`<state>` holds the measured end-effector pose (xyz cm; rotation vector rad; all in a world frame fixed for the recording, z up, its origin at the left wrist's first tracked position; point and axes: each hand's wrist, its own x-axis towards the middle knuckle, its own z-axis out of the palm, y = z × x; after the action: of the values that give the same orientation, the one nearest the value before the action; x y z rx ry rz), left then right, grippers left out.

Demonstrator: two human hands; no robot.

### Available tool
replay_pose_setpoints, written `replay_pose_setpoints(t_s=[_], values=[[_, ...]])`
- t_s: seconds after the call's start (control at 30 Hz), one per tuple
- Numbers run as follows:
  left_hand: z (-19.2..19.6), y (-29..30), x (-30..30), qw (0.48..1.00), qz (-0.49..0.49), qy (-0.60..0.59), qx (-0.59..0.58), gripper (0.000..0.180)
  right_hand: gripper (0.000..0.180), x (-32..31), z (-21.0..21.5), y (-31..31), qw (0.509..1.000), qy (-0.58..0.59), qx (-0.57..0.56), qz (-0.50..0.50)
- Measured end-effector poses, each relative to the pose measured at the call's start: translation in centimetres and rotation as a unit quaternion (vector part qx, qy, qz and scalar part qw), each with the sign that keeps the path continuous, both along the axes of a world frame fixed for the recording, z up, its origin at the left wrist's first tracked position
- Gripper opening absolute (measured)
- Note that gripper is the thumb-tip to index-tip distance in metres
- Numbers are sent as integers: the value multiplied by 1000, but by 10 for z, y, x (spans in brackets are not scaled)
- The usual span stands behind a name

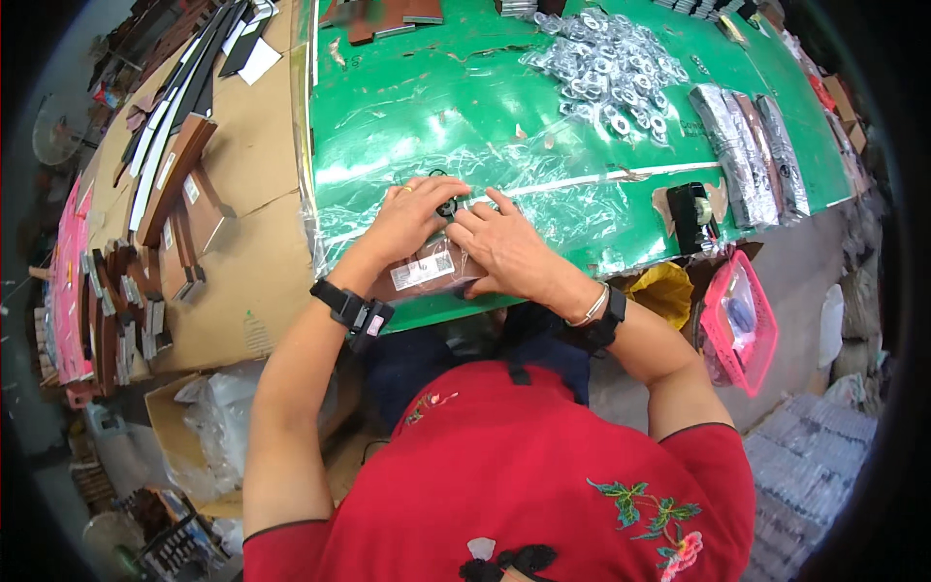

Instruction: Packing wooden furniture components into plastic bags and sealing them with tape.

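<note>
At the near edge of a green table (427,87), a person in a red embroidered top bends over a brown belt (427,272) sheathed in a clear bag, a white label showing through the plastic. Both hands meet at the belt's far end, where a small dark part (447,207) — perhaps the buckle, the view is too small to be sure — sits between the fingertips. The left hand (407,218) lies palm down, fingers pressed together and curled toward that part; the right hand (504,247) rests flat across the bag, fingers slightly spread, the index finger reaching up to the dark part, apparently to pin the plastic while the other hand works. Both wrists are bent inward, forearms coming up from the lower edge, each wearing a black band. Farther back lies a heap of silver buckles (611,68) in clear wrap, with bundles of bagged belts (752,155) to the right — stock seemingly kept within reach. Brown belts (175,179) lie stacked on cardboard at left; a pink basket (742,325) hangs beside the table.
</note>
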<state>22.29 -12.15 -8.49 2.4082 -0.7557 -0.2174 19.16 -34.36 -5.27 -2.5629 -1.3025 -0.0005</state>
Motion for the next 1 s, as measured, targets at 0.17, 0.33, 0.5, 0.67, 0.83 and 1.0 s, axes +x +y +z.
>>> replay_pose_setpoints(t_s=[0.17,0.33,0.5,0.67,0.83,1.0], values=[[-1,-5,-7,997,25,-62,46,61,77,-11,2,-7,1000,-6,-8,11],[-10,-2,-2,998,25,-52,35,55,77,-8,-8,-9,999,11,49,2],[37,-37,-23,968,141,-68,-195,45,74,-2,-14,-10,996,-12,85,5],[5,-64,-31,943,160,-44,-290,50,83,5,-19,-10,996,-56,56,29],[13,-74,-45,949,200,8,-242,52,91,3,-27,-26,995,0,97,35],[-14,-72,-51,966,193,-86,-150,56,124,-5,-19,-68,993,56,102,-35]])
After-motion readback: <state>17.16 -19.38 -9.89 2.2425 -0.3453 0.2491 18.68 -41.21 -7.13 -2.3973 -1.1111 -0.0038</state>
